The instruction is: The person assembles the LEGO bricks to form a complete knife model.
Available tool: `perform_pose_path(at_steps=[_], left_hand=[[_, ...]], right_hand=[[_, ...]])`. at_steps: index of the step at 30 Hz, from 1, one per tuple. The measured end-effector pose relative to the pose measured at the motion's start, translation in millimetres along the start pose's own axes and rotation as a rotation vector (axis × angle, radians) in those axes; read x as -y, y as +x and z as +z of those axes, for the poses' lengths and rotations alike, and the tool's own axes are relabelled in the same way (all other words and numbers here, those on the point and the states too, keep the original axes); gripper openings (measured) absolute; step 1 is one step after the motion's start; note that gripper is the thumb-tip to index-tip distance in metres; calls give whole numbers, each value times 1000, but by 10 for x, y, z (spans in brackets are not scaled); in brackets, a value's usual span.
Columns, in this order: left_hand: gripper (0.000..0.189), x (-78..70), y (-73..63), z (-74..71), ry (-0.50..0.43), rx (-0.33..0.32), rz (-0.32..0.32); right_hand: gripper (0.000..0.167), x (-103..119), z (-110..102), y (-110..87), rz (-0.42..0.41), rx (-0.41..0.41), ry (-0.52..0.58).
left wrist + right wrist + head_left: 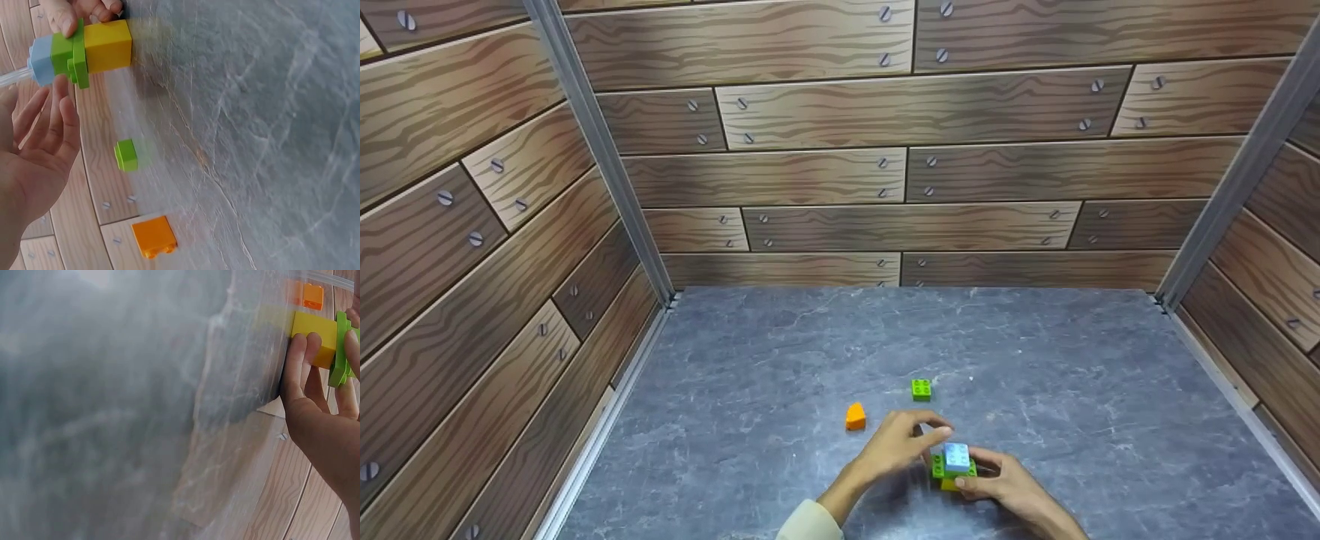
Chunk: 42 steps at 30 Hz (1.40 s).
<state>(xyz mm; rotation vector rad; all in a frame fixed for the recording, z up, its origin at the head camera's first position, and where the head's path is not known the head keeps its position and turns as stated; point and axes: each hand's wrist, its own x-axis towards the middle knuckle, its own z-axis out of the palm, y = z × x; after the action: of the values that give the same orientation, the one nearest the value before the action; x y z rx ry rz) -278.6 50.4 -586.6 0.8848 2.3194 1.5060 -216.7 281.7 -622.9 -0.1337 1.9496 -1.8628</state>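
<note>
Toward the front of the grey surface stands a stack of toy building bricks. A yellow block (109,46) is its base, with a wider green plate (339,354) above, then a green brick (60,55) and a light blue brick (957,456) on top. My right hand (1006,480) grips the stack from the right, its thumb at the green part and two fingertips against the yellow block. On the other side my left hand (896,442) is held with loosely bent fingers and nothing in them, fingertips close beside the upper bricks.
Beyond the hands, a small green brick (921,390) rests on the grey tabletop (750,360). To its left lies an orange brick (855,417) with a slanted side. Wood-patterned walls (810,176) enclose the left, back and right, with metal posts at the corners.
</note>
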Motion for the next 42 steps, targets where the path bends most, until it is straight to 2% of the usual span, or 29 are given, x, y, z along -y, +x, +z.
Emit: perform_pose_path(at_steps=[7, 14, 23, 29, 42], left_hand=[[25, 55, 28, -62, -46, -37, -49], [32, 121, 99, -138, -18, -99, -20], [37, 213, 189, -191, 3, -179, -31], [44, 214, 255, -229, 11, -195, -21], [46, 273, 373, -237, 0, -219, -79]], right_hand=[[69, -2, -3, -15, 10, -20, -19], [70, -11, 6, -10, 12, -38, -20], [71, -39, 21, 5, 24, -69, -23], [71, -29, 17, 9, 20, -56, -9], [71, -18, 48, -9, -8, -55, 12]])
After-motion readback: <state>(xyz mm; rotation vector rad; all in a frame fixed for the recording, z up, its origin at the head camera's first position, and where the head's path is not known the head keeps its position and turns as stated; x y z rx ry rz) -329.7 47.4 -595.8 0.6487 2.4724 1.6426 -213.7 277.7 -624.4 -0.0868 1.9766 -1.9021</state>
